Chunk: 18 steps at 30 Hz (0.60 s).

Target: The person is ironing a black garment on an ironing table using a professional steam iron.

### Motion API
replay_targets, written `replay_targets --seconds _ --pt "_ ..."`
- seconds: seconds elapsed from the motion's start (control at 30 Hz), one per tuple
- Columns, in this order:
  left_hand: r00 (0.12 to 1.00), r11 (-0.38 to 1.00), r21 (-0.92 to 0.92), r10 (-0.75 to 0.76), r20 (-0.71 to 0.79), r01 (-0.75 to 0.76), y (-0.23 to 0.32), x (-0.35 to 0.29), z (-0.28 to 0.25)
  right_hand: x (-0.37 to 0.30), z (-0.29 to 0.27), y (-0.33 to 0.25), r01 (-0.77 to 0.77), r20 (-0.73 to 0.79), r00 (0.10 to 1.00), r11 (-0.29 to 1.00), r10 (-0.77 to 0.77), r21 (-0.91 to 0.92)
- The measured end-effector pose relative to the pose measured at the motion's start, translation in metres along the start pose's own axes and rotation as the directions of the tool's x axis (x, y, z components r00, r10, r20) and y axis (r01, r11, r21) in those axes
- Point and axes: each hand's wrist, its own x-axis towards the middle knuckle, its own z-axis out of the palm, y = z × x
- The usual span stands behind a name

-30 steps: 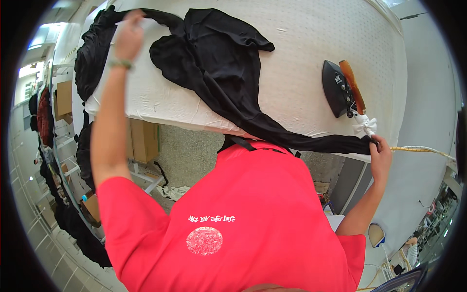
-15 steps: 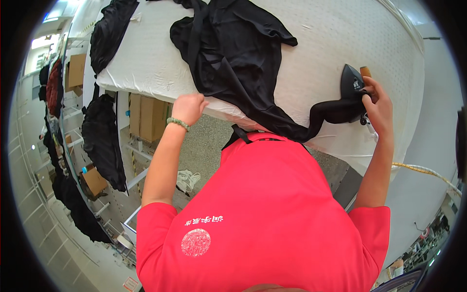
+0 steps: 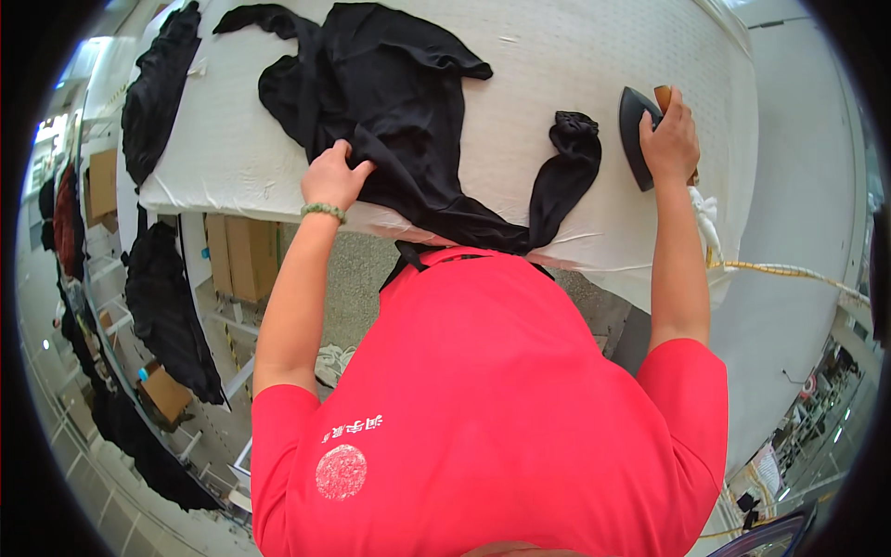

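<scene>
A black garment [image 3: 394, 102] lies rumpled on the white padded ironing table [image 3: 548, 56]. One sleeve [image 3: 560, 181] stretches along the near edge and bends upward to the right, its cuff bunched. At the garment's left edge, my left hand [image 3: 332, 176] has its thumb and fingers closed on a fold of the cloth. My right hand [image 3: 670, 148] is wrapped around the handle of a dark iron [image 3: 634, 130] with a wooden knob. The iron rests on the table cover, right of the sleeve and apart from it.
A yellowish hose [image 3: 789, 269] runs off the table's right side, near white cloth [image 3: 705, 218]. Another black garment [image 3: 160, 93] lies at the table's far left; one more [image 3: 172, 306] hangs below it. Cardboard boxes [image 3: 243, 255] stand under the table.
My right hand has gone from fingers loosely at the iron to a grip on its handle; the sleeve end now lies apart from the iron. My left hand has moved onto the garment.
</scene>
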Motion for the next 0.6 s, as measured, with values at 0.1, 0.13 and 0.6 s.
replay_targets --seconds 0.1,0.13,0.6 --pt "0.988 0.976 0.156 0.151 0.024 -0.153 0.006 -0.009 -0.004 0.007 -0.008 0.011 -0.024 0.001 1.000 0.999 0.024 -0.029" --pt "0.957 0.956 0.088 0.285 -0.060 -0.279 0.009 -0.010 -0.003 0.001 -0.008 0.007 0.125 -0.107 0.986 0.992 -0.126 -0.010" --pt "0.982 0.831 -0.552 0.037 0.183 0.071 -0.097 -0.040 -0.138 -0.004 -0.034 0.045 -0.226 0.045 0.964 0.712 0.263 0.665"
